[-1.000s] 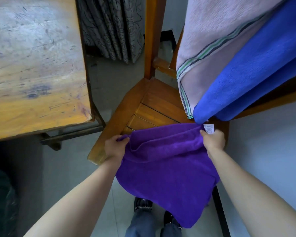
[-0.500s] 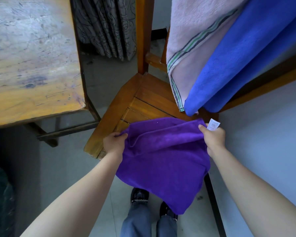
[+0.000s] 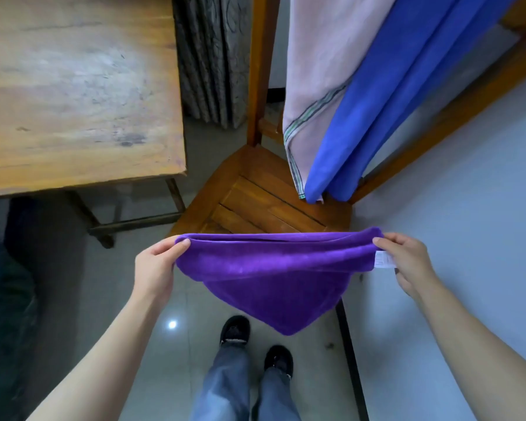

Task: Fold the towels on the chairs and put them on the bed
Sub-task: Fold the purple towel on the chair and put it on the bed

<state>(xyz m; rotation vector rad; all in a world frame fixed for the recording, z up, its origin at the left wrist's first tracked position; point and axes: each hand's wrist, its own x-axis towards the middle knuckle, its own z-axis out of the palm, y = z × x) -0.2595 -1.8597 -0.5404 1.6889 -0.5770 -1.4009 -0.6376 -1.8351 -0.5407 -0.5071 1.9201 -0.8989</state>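
Purple plush towel point(image 3: 274, 278), stretched taut between our left hand point(image 3: 157, 265) and right hand point(image 3: 407, 262), fingers pinched shut on its upper corners, hangs clear of the slatted wooden chair point(image 3: 255, 202). Pink striped towel point(image 3: 313, 86) and blue towel point(image 3: 386, 101) drape the chair back. Worn wooden table point(image 3: 73, 92) stands left; glossy grey tile floor point(image 3: 176, 344) below.

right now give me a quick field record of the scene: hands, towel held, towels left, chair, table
left hand: pinching left end of purple towel
right hand: pinching right end, beside white tag
purple towel: stretched between hands, doubled over, lower point hanging above floor
towels left: pink striped towel and blue towel draped on chair back
chair seat: bare wood slats
table: left of chair
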